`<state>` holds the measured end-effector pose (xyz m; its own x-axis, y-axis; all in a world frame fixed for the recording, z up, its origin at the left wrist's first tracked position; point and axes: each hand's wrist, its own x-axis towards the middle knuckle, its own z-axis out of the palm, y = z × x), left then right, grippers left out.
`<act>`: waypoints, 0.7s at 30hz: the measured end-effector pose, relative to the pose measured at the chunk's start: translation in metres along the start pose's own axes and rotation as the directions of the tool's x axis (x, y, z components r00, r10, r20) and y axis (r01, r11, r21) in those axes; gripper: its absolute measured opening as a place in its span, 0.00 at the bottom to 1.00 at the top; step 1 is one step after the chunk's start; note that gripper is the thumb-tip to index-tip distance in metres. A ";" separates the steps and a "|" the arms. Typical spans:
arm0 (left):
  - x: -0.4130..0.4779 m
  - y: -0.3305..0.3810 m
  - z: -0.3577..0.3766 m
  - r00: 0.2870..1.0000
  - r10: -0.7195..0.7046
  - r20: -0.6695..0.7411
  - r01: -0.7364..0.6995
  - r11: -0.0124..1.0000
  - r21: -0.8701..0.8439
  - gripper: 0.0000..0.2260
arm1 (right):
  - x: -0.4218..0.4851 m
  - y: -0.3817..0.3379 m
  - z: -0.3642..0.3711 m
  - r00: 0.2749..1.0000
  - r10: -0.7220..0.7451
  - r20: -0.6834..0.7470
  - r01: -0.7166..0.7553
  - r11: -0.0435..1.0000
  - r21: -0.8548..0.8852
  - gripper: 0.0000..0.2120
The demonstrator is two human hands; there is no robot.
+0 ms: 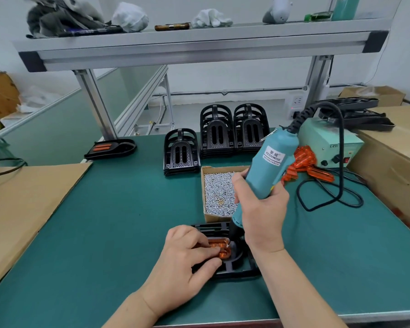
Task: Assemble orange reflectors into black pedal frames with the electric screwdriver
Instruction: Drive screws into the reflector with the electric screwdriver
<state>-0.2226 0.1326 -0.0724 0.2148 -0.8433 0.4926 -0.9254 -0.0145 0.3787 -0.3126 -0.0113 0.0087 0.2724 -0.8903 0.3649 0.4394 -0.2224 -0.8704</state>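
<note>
Green bench mat [128, 221], person's hands at near centre. Black pedal frame [237, 271] lies flat on the mat. An orange reflector [219, 247] is seated in it. Left hand [187, 254]: curled fingertips press on the reflector, thumb against the frame's near edge. Right hand [262, 209] grips a teal electric screwdriver [270, 166], tilted, its black nose down at the reflector's right end; the bit tip is not discernible. Just behind the frame is an open cardboard box of screws [219, 192]. Further back stand three stacks of black frames [217, 131]. Loose orange reflectors [303, 162] are piled beside the screwdriver's power supply [329, 143]. One frame with reflectors fitted [110, 147] lies at far left.
</note>
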 end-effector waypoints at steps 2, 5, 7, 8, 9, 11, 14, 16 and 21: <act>0.000 0.000 0.000 1.000 -0.003 0.000 0.003 1.000 -0.004 0.11 | -0.002 -0.001 0.002 0.999 -0.017 0.032 0.017 1.000 -0.003 0.06; 0.001 0.001 -0.001 1.000 -0.012 0.006 0.012 1.000 -0.016 0.11 | -0.004 -0.001 0.005 0.995 -0.043 0.087 0.044 0.999 -0.010 0.07; 0.001 0.002 -0.002 1.000 -0.017 0.013 0.017 1.000 -0.018 0.12 | -0.005 0.000 0.006 0.992 -0.060 0.113 0.063 0.998 -0.025 0.07; 0.001 0.002 -0.002 1.000 -0.020 0.019 0.021 1.000 -0.023 0.13 | -0.005 0.000 0.006 0.990 -0.066 0.123 0.071 0.997 -0.034 0.07; 0.002 0.003 -0.003 0.999 -0.026 0.028 0.026 0.999 -0.032 0.14 | -0.005 0.001 0.007 0.988 -0.071 0.134 0.076 0.996 -0.039 0.07; 0.003 0.004 -0.005 0.998 -0.039 0.056 0.042 0.998 -0.047 0.19 | -0.004 0.002 0.009 0.984 -0.077 0.162 0.087 0.995 -0.055 0.10; 0.004 0.004 -0.007 0.993 -0.074 0.096 0.081 0.994 -0.075 0.23 | -0.001 0.002 0.012 0.975 -0.084 0.206 0.102 0.992 -0.080 0.14; 0.002 0.004 -0.006 0.991 -0.084 0.103 0.094 0.992 -0.090 0.23 | -0.001 0.004 0.012 0.976 -0.055 0.210 0.072 0.995 -0.071 0.13; 0.001 0.008 -0.005 0.992 -0.086 0.095 0.099 0.986 -0.137 0.23 | 0.001 0.003 0.004 0.985 0.028 0.168 -0.019 0.998 -0.055 0.08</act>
<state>-0.2279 0.1339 -0.0649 0.2630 -0.8861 0.3816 -0.8481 -0.0237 0.5293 -0.3074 -0.0117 0.0078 0.4249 -0.8164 0.3910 0.3867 -0.2269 -0.8939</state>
